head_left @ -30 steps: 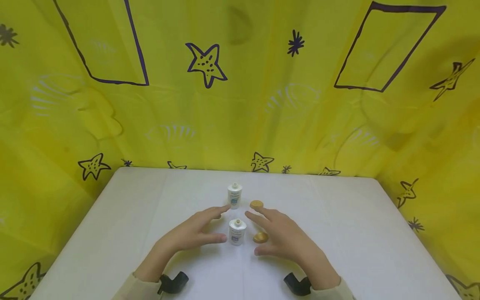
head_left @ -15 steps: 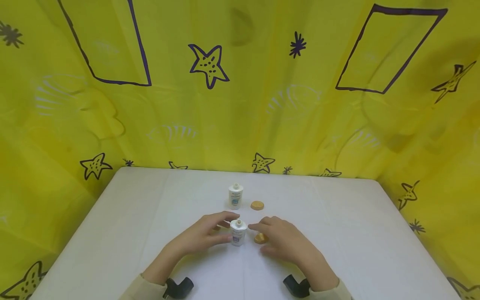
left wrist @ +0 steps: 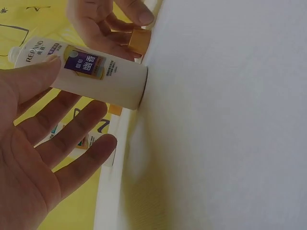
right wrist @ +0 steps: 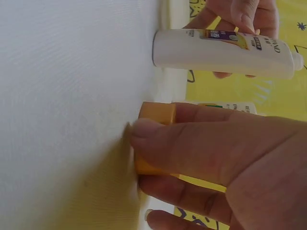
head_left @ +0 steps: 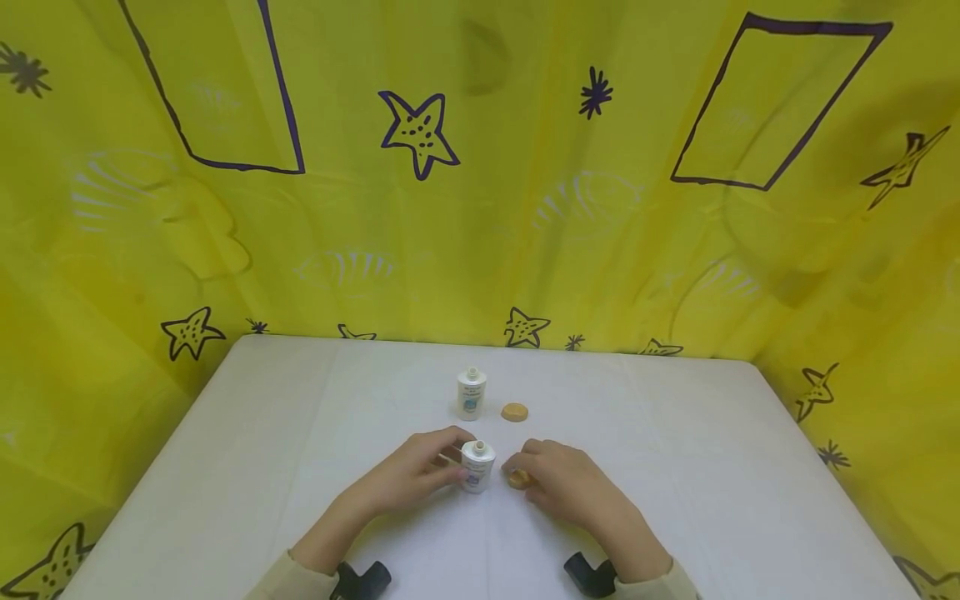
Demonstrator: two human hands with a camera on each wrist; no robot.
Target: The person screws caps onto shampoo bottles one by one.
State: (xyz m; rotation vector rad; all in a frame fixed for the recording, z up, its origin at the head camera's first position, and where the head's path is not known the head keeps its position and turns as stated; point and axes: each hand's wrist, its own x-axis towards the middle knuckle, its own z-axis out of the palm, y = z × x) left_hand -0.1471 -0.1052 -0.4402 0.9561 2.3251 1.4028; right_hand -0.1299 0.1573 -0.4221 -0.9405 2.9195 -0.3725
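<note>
With left fingers (left wrist: 72, 130), gripping near bottle (left wrist: 91, 79) between table (head_left: 712, 483) edges, seemingly steadying; with right fingers (right wrist: 177, 191), pinching near cap (right wrist: 158, 112).

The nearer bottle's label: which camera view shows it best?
The left wrist view: there the label faces the camera, large and mostly uncovered. The right wrist view shows it turned partly away; the head view shows it tiny.

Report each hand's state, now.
Left hand: holding the purple-labelled, uncapped white bottle.
Right hand: closed on the nearer gold cap.
</note>
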